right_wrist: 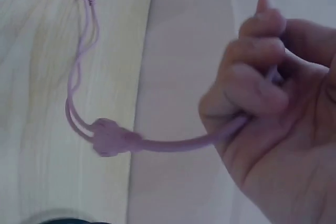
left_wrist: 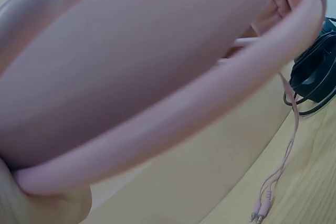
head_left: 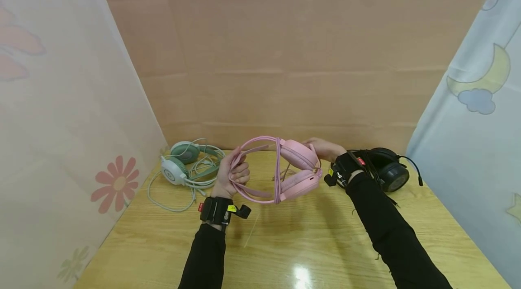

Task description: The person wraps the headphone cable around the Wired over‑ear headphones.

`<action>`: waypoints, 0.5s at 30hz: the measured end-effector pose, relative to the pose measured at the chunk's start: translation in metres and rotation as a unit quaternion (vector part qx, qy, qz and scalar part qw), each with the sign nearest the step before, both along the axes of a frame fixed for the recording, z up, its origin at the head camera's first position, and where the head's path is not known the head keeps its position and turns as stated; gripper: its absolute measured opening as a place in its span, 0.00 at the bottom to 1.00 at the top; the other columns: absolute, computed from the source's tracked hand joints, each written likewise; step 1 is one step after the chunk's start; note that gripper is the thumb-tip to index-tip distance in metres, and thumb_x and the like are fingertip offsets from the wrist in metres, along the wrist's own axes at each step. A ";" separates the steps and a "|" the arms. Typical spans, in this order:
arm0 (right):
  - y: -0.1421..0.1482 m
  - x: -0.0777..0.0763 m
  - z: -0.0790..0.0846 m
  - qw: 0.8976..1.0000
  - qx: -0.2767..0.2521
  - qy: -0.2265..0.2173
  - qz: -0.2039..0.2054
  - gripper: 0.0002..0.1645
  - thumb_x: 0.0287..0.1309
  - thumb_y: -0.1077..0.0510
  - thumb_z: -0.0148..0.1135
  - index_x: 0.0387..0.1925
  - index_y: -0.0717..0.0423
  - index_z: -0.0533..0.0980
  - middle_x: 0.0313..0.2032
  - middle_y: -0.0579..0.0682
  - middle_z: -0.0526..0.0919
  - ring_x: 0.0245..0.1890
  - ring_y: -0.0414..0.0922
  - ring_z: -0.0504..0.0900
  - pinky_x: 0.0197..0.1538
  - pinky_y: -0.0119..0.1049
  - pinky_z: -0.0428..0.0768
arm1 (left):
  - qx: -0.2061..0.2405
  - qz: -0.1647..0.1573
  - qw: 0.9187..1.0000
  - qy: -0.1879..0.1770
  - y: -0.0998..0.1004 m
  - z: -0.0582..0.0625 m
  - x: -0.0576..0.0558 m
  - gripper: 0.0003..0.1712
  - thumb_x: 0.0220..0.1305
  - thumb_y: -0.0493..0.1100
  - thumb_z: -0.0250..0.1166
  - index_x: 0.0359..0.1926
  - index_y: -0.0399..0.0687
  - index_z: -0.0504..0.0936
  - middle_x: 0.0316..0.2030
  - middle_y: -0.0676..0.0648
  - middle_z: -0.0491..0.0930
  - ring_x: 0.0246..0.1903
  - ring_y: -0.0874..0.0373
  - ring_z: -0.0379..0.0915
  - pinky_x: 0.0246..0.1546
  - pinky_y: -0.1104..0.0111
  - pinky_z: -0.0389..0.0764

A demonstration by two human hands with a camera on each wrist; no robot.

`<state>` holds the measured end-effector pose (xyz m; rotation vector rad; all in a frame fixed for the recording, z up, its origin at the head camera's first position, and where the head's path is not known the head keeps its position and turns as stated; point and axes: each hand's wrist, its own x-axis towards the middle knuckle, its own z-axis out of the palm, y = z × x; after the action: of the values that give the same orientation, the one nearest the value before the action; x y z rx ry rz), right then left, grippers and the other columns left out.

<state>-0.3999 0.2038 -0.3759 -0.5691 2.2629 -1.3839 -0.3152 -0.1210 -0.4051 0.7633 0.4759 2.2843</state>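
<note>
My left hand (head_left: 231, 175) grips the headband of a pink pair of headphones (head_left: 300, 185), held above the table with its ear cups toward the right. Several turns of the pink cable (head_left: 278, 171) are wrapped across the headphones between headband and cups. Beside the ear cups, my right hand (head_left: 325, 149) has its fingers curled round the cable's free end. In the right wrist view, the cable runs out of the fist to a Y-shaped splitter (right_wrist: 113, 137). Two thin leads hang from it, ending in plugs (left_wrist: 262, 207) in the left wrist view.
Green and white headphones (head_left: 175, 169) with a loosely bundled cable lie at the left of the wooden table (head_left: 260, 243). Black headphones (head_left: 392, 173) with a microphone boom lie at the right, partly behind my right wrist. A brown paper wall (head_left: 260, 54) closes the back.
</note>
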 end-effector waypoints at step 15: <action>-0.003 -0.002 0.022 0.998 0.044 0.026 -0.027 0.20 0.77 0.53 0.43 0.45 0.65 0.76 0.20 0.45 0.62 0.17 0.38 0.56 0.25 0.33 0.58 | -0.043 -0.005 0.999 0.009 0.003 0.001 -0.002 0.35 0.79 0.54 0.24 0.21 0.49 0.70 0.11 0.55 0.42 0.09 0.67 0.37 0.11 0.77 0.43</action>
<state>-0.4019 0.2009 -0.3543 -0.5238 2.3841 -1.3015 -0.3173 -0.1183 -0.4041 0.7425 0.5724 2.2342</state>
